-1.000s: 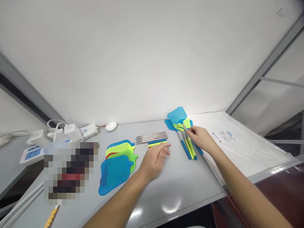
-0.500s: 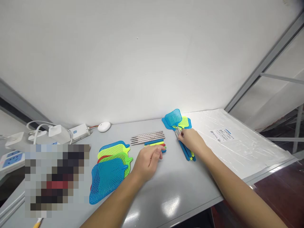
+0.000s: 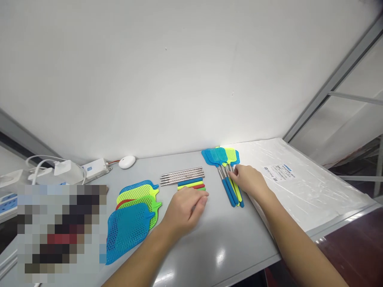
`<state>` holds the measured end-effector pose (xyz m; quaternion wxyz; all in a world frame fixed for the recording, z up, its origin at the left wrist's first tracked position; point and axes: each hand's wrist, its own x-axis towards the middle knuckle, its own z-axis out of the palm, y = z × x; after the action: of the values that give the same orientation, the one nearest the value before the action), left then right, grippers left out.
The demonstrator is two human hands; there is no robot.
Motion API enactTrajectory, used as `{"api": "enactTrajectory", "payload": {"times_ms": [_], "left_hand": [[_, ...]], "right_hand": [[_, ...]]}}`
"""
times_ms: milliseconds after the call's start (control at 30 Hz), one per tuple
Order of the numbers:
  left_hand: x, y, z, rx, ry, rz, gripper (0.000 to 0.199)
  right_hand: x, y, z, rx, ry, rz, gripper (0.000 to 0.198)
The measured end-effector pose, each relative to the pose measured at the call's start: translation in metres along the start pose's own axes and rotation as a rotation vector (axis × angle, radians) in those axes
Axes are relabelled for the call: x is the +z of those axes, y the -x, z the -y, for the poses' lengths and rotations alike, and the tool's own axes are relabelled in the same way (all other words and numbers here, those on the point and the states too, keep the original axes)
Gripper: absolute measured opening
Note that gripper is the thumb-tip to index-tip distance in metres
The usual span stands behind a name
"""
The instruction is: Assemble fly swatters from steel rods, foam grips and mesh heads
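Note:
My left hand (image 3: 185,209) lies just in front of several loose tube handles, including a blue handle (image 3: 190,181) and a red handle (image 3: 200,187). Its fingers curl in with the thumb near the index finger, and nothing shows in them. At the right, my right hand (image 3: 251,181) is beside the metal shafts of a bundle of assembled fly swatters (image 3: 229,187), fingertips close to the shafts and slightly apart. Their mesh heads overlap near the wall, a blue head (image 3: 220,154) on top. Whether the fingertips touch a shaft is hard to see.
Metal rods (image 3: 182,176) lie side by side behind the handles. Loose swatter heads (image 3: 128,221) in blue, yellow, green and red overlap at the left. A white wrapped package (image 3: 287,187) covers the right side. Chargers (image 3: 68,170) and a white round device (image 3: 127,162) stand far left.
The blue swatter my right hand held has come down onto the bundle. That hand has drawn slightly right, off the shaft. My left hand stays by the handles.

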<state>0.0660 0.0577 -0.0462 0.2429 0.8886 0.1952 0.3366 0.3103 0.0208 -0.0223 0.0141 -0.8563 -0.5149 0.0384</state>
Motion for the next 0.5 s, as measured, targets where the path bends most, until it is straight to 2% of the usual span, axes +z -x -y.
{"api": "enactTrajectory", "payload": {"times_ms": [133,233,367,500], "left_hand": [[0.017,-0.008,-0.016,0.016,-0.125,0.143,0.032],[0.040,-0.019,-0.029,-0.005,-0.223,0.246,0.050],[0.070,-0.034,-0.034,-0.110,-0.311,0.289,0.082],[0.083,-0.041,-0.028,-0.129,-0.336,0.298,0.088]], "right_hand": [[0.001,-0.001,-0.006,-0.020,0.016,0.035,0.038],[0.002,0.000,-0.007,-0.038,0.025,0.051,0.035],[0.002,0.000,-0.008,-0.056,0.032,0.063,0.034],[0.004,0.001,-0.010,-0.069,0.033,0.072,0.038]]}}
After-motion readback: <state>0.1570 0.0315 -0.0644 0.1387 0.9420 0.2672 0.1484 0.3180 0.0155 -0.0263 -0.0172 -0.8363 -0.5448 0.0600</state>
